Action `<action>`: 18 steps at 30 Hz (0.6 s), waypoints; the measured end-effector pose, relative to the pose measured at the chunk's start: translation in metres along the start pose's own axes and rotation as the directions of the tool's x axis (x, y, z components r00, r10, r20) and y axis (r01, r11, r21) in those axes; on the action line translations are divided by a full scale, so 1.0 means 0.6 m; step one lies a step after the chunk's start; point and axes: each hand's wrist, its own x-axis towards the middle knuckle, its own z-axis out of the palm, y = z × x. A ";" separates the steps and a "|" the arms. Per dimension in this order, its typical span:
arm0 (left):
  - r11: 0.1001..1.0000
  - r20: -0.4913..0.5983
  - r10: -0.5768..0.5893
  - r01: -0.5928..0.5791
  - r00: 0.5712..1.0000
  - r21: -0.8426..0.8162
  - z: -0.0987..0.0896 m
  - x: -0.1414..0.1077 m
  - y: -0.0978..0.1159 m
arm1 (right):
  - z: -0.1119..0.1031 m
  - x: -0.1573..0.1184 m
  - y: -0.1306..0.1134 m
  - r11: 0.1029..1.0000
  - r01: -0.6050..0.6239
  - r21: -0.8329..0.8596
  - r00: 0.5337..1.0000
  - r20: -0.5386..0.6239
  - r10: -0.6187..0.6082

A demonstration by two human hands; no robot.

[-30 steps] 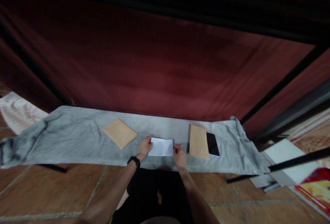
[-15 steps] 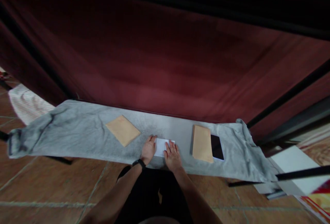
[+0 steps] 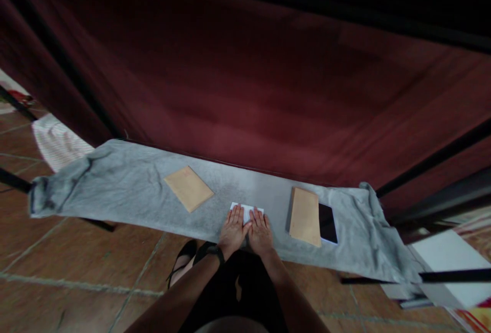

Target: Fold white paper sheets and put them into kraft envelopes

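Observation:
A small white sheet of paper (image 3: pixel 247 211), perhaps folded, lies near the front edge of the grey cloth (image 3: pixel 130 195). My left hand (image 3: pixel 232 228) rests flat on its left part, fingers stretched out and pointing away from me. Beside it, my right hand (image 3: pixel 260 229) lies flat on the right part, with the two thumbs close together. Both palms cover most of the paper, so only its far strip and a bit between the hands show. Neither hand grips anything.
To the left lies one brown envelope (image 3: pixel 189 189), turned at an angle. On the right, a stack of brown envelopes (image 3: pixel 305 216) partly overlaps a dark-screened tablet (image 3: pixel 328 223). A dark red fabric panel (image 3: pixel 245 118) rises behind the cloth-covered surface.
My left hand has moved from the paper's left edge onto the paper, palm down beside my right hand. More of the paper is now covered. The whole view has shifted slightly.

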 end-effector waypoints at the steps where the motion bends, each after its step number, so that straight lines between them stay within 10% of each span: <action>1: 1.000 -0.008 -0.007 0.008 1.000 0.015 0.000 -0.001 -0.004 | -0.001 0.000 0.000 1.000 0.003 0.002 1.000 0.003 -0.003; 18: 0.997 -0.027 -0.048 0.050 0.998 0.051 0.002 -0.004 -0.015 | -0.004 0.001 -0.003 0.998 -0.029 0.048 0.999 -0.016 0.030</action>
